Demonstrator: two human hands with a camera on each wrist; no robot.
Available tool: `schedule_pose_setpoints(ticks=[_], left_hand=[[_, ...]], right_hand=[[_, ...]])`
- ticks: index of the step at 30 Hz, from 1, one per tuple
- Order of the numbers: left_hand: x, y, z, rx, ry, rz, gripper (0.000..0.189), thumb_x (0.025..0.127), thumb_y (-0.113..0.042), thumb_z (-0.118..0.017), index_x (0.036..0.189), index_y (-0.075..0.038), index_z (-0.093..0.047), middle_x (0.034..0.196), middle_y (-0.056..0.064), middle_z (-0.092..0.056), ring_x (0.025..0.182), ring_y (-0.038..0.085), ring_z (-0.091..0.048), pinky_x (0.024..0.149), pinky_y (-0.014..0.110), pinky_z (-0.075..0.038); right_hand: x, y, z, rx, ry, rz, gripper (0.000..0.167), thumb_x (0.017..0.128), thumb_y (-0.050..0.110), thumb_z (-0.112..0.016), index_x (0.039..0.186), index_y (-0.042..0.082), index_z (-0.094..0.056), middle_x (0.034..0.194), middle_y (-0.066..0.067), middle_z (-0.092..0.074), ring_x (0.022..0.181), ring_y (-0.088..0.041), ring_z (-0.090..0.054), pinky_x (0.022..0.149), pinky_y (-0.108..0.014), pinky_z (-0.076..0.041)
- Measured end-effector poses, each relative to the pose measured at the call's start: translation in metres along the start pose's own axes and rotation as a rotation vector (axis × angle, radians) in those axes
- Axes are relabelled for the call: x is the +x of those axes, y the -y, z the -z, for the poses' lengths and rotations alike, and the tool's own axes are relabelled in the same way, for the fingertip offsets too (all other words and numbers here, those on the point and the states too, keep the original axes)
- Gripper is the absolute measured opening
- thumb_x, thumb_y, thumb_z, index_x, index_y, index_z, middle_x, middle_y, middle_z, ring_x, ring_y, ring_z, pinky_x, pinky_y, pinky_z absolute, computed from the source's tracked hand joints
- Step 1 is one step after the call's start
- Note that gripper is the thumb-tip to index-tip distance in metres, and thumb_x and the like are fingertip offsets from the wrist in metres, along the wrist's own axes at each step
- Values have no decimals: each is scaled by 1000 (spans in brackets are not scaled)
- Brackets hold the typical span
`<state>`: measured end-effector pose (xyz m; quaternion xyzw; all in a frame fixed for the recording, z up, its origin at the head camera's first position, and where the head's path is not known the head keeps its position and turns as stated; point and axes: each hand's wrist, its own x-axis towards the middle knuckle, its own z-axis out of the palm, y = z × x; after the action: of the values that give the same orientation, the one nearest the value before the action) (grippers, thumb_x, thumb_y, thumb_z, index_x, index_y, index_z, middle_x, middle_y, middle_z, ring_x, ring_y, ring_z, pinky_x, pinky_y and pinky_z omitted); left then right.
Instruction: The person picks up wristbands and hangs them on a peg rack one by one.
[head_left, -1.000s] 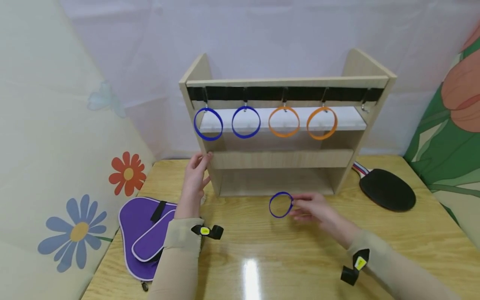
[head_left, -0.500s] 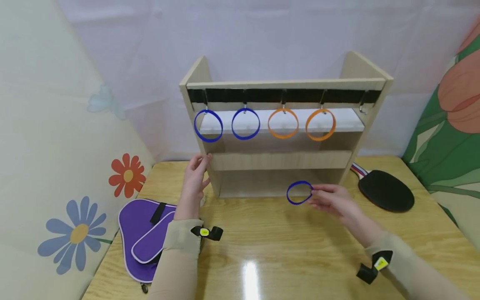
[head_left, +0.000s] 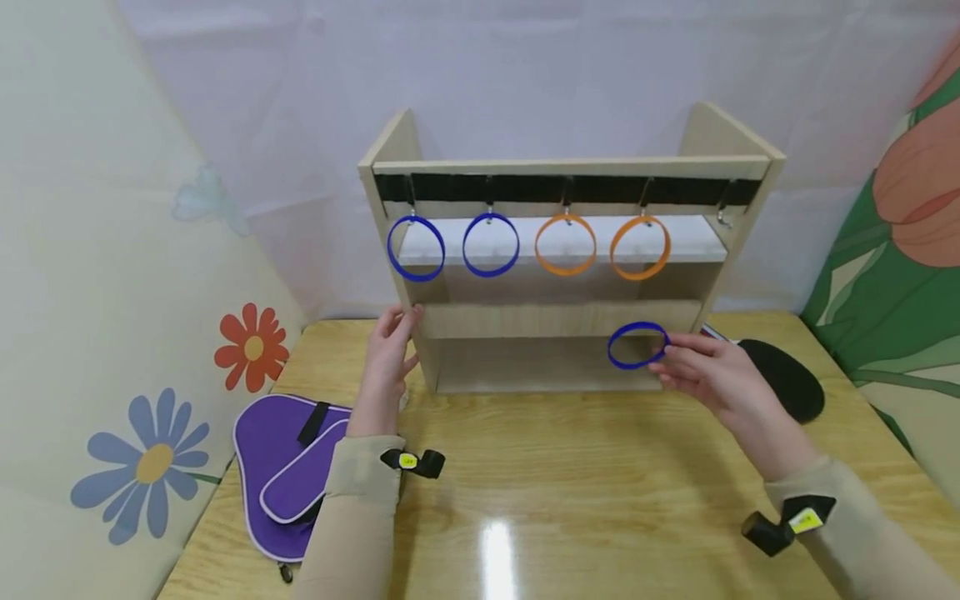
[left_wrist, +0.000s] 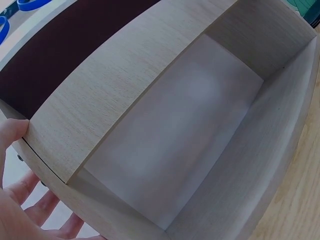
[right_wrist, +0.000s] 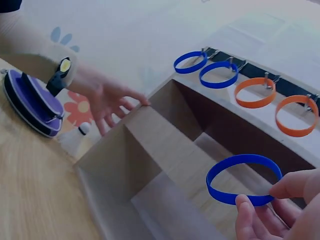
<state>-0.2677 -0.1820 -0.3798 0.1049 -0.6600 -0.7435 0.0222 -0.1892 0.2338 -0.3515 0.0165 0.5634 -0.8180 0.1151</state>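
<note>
In the head view my right hand [head_left: 716,375] pinches a blue wristband [head_left: 637,365] by its right side, in front of the wooden shelf unit [head_left: 562,320]. The right wrist view shows thumb and fingers on this band [right_wrist: 245,159]. My left hand [head_left: 388,358] touches the unit's left side; in the left wrist view its thumb lies on the front edge, the fingers spread along the outer side. From hooks on a black strip hang two blue bands [head_left: 416,275] [head_left: 491,273] and two orange bands [head_left: 566,272] [head_left: 640,275]. The rightmost hook [head_left: 723,219] is bare.
A purple paddle case [head_left: 262,467] lies on the wooden table [head_left: 570,500] at left. Behind my right hand lies a black table tennis paddle [head_left: 787,379]. The right wrist view shows a shuttlecock [right_wrist: 75,141] beside the unit.
My right hand has moved right and up with the blue wristband, from near the table to in front of the unit's lower right part. The left hand stays at the unit's side.
</note>
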Motion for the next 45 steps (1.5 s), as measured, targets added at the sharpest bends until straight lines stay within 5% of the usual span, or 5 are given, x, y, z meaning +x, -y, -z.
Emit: schedule_pose_setpoints(ticks=[20,37,45], left_hand=[[0,-5,-1,-16,-8,-15,20,96,-37,-62,114,-30,-58,147,5,-47,136,24,-43,112,55,-35],[2,-1,-2,-14,-17,-28,16,96,-36,-63,110,-30,-58,140,2,-50,127,20,-47,109,52,-39],[1,0,-1,-4,-9,-9,22,96,-38,-63,115,-29,-57,144,4,-48,132,23,-44,111,53,-37]], right_hand=[[-12,50,9,186,118,217,28,99,-5,-48,101,4,-75,95,-9,-76,82,-24,-75,72,-33,-61],[-9,93,13,233,39,309,22,98,-5,-52,101,0,-73,94,-13,-75,78,-29,-75,68,-36,-62],[-3,97,21,316,-16,273,20,97,-5,-54,98,-1,-74,95,-13,-74,75,-33,-74,65,-40,-61]])
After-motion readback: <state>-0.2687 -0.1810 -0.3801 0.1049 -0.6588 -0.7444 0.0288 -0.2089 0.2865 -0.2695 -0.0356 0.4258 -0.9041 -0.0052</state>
